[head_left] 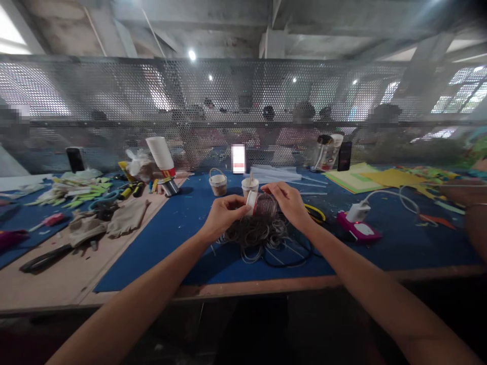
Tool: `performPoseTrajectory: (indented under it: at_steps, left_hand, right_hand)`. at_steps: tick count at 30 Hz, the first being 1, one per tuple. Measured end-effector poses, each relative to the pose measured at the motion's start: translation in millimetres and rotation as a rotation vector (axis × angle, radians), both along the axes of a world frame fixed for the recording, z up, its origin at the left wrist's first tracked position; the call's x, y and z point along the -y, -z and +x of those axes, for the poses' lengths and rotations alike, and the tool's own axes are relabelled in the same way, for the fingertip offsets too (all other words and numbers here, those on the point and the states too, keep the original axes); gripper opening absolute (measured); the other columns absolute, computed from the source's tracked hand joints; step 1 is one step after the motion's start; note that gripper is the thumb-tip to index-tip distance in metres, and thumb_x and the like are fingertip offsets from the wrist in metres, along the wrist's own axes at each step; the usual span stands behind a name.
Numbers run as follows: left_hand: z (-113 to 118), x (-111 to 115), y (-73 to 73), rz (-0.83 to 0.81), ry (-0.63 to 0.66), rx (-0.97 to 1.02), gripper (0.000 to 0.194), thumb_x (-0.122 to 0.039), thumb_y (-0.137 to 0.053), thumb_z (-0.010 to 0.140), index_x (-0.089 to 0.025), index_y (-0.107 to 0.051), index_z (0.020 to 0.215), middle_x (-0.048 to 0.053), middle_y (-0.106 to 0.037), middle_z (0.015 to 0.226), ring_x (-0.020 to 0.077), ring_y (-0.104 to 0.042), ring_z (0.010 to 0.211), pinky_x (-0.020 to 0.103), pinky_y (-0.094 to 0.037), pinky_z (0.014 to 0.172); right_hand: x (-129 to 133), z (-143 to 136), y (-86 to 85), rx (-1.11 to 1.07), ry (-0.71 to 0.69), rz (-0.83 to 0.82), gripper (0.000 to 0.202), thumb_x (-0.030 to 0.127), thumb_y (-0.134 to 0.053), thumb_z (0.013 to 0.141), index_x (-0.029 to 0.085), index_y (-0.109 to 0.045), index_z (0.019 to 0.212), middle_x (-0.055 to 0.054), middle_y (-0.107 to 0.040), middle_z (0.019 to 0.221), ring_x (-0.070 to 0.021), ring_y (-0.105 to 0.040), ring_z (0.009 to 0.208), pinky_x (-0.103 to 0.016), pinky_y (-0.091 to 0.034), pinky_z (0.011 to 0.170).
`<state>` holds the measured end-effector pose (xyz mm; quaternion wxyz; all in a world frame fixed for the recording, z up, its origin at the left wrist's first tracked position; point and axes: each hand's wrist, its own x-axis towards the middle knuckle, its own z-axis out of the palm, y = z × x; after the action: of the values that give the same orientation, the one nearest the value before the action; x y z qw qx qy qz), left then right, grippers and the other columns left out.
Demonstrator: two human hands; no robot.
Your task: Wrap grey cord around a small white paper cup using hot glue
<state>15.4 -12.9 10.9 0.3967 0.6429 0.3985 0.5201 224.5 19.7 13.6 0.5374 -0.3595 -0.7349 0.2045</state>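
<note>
The left hand (224, 212) is pinching a strand-wrapped paper cup (251, 202) above tangled cord (254, 236); the right hand (288, 201) is touching it, grip unclear.

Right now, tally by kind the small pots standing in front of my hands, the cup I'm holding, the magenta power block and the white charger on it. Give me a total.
Small standing pots: 2
Held cup: 1
Magenta power block: 1
White charger: 1
Total: 5
</note>
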Motion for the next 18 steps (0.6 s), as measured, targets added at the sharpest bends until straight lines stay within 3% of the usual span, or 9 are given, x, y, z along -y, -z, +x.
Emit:
performPoseTrajectory:
  at_steps: [2, 7, 18]
  left_hand:
    - [-1.3, -1.3, 0.5, 0.007, -0.02, 0.016, 0.02, -0.032, -0.079, 0.071, -0.014, -0.073, 0.08, 0.001, -0.068, 0.069, 0.0091, -0.051, 0.057, 0.023, -0.041, 0.055]
    - [-6.5, -5.8, 4.6, 0.004, -0.039, 0.053, 0.026, -0.036, -0.078, 0.074, -0.015, -0.075, 0.089, 0.001, -0.068, 0.076, 0.0096, -0.052, 0.061, 0.022, -0.041, 0.056]
    - [-12.2, -12.5, 9.5, -0.053, -0.009, 0.173, 0.029, -0.044, -0.073, 0.079, -0.016, -0.077, 0.086, 0.005, -0.071, 0.085, 0.0143, -0.061, 0.075, 0.024, -0.047, 0.069]
  right_hand:
    - [-2.0, 2.7, -0.1, -0.011, -0.048, -0.074, 0.038, 0.051, -0.047, 0.097, 0.023, -0.071, 0.108, -0.005, -0.074, 0.106, -0.0205, -0.068, 0.097, -0.035, -0.051, 0.089]
    - [-6.8, 4.5, 5.9, 0.096, -0.096, -0.125, 0.045, 0.054, -0.063, 0.087, 0.024, -0.064, 0.12, -0.008, -0.069, 0.124, -0.0243, -0.065, 0.111, -0.04, -0.05, 0.097]
    - [-0.6, 1.0, 6.6, 0.109, -0.109, -0.096, 0.043, 0.047, -0.069, 0.083, 0.023, -0.063, 0.119, -0.009, -0.069, 0.12, -0.0257, -0.066, 0.107, -0.04, -0.053, 0.092]
